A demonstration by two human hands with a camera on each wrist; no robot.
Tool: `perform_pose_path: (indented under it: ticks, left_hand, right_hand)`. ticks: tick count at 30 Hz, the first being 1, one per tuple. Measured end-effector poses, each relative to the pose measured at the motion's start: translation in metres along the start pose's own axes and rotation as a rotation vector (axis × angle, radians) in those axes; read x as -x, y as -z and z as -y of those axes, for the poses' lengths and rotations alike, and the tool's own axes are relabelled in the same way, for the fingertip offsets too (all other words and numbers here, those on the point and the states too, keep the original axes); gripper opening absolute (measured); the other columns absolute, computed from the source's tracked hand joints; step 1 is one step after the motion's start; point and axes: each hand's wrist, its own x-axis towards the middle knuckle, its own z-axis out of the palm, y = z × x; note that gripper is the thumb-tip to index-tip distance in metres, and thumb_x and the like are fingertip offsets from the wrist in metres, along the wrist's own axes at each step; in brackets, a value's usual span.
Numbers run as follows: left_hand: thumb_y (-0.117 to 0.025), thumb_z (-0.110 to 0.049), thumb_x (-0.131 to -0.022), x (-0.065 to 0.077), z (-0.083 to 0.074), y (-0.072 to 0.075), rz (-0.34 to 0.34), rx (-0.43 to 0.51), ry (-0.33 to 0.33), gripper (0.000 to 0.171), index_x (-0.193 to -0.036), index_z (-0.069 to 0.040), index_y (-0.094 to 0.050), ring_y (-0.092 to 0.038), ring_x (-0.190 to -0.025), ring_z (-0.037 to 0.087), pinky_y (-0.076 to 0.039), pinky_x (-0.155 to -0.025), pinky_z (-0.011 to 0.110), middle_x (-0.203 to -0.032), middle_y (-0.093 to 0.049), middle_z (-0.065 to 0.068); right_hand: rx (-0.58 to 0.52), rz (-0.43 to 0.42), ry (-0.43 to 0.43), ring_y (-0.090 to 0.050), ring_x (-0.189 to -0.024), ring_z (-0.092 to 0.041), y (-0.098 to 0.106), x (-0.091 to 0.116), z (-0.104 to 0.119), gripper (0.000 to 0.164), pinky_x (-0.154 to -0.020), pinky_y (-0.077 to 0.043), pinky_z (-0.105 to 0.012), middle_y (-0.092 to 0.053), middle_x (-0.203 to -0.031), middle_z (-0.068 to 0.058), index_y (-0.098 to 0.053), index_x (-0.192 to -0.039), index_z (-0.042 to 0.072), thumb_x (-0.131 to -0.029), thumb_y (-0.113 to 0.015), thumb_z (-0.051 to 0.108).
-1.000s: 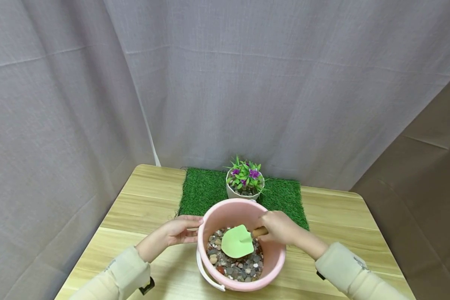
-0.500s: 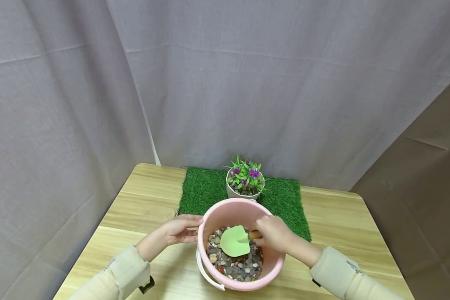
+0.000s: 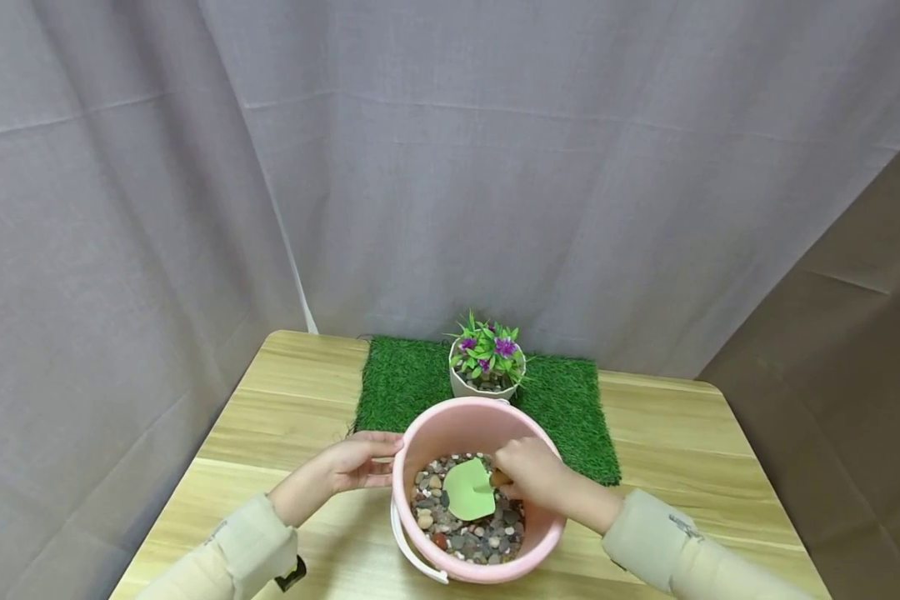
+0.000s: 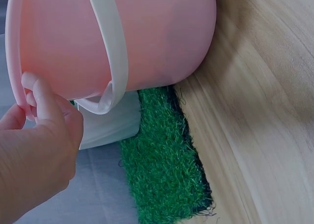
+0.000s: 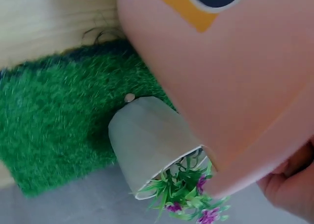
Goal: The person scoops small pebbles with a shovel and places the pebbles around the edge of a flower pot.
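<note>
A pink bucket (image 3: 461, 427) stands on the table with pebbles (image 3: 480, 543) covering its bottom. At the bucket's left rim, my left hand (image 3: 358, 463) pinches the edge between thumb and fingers, as the left wrist view (image 4: 44, 145) shows too. My right hand (image 3: 538, 477) reaches inside and grips the wooden handle of a small trowel. The trowel's light green blade (image 3: 468, 492) lies low over the pebbles and points left. My fingers hide most of the handle. In the right wrist view the bucket wall (image 5: 230, 77) covers the trowel.
Behind the bucket, a white flowerpot (image 3: 480, 390) with purple flowers (image 3: 504, 347) stands on a green grass mat (image 3: 405, 379). A white bucket handle (image 3: 412, 552) hangs down at the left. One loose pebble (image 5: 129, 97) lies on the mat beside the pot. Grey curtains surround the table (image 3: 300, 400).
My right hand has moved left and deeper into the bucket, and the trowel's blade has gone down closer among the pebbles. My left hand has kept its grip on the rim.
</note>
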Motion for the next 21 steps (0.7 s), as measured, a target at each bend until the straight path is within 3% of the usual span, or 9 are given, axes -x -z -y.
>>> perform_pose_path:
  ticks: [7,13,21]
  left_hand:
    - [-0.053,-0.013,-0.095,0.0,0.001,-0.003,-0.038,-0.003,-0.004,0.042,-0.131,0.007,-0.045,-0.063,-0.082,0.01,-0.06,-0.079,0.021,-0.088,-0.064,0.001]
    - [-0.054,-0.013,-0.094,0.0,0.001,-0.005,-0.052,-0.046,-0.009,0.043,-0.131,0.007,-0.045,-0.063,-0.081,0.008,-0.06,-0.077,0.021,-0.09,-0.065,0.001]
    - [-0.056,-0.013,-0.093,0.0,-0.001,-0.005,-0.084,-0.087,-0.018,0.037,-0.125,0.004,-0.05,-0.063,-0.081,0.008,-0.061,-0.076,0.021,-0.09,-0.066,0.001]
  right_hand:
    - [-0.001,0.04,0.089,-0.055,-0.055,-0.004,-0.004,-0.012,-0.005,0.025,-0.052,-0.049,-0.017,-0.06,-0.058,0.011,-0.061,-0.062,0.018,-0.061,-0.085,0.024]
    - [-0.015,0.101,0.077,-0.047,-0.05,-0.003,-0.007,-0.025,-0.007,0.029,-0.046,-0.042,-0.016,-0.057,-0.056,0.011,-0.057,-0.059,0.017,-0.06,-0.085,0.024]
    - [-0.175,0.18,0.02,-0.042,-0.052,0.002,-0.021,-0.026,-0.006,0.015,-0.049,-0.041,-0.011,-0.064,-0.062,0.01,-0.073,-0.071,0.017,-0.066,-0.081,0.029]
